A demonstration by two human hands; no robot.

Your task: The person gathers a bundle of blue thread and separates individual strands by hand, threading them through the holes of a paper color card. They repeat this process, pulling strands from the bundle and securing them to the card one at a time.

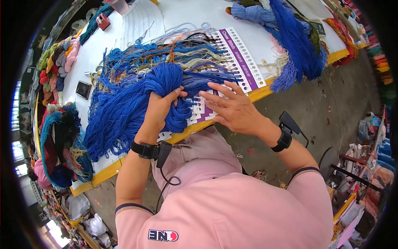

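Observation:
My left hand (161, 108) is closed around a thick hank of bright blue thread (120, 110), whose loose strands spread down to the left over the table. My right hand (237, 108) is open, palm down with fingers spread, over the ends of blue strands beside a white and purple punched thread card (236, 56). Several rows of blue, brown, cream and black threads (166, 52) run from the card's holes toward the left. More cards lie partly hidden under the hank and my hands.
A white table (186, 12) has a yellow front edge (265, 93). A phone (83, 89), a red sharpener-like object (103, 21) and a printed sheet (143, 25) lie on the left. Another blue thread bundle (296, 37) hangs over the edge at right; coloured skeins (58, 62) lie far left.

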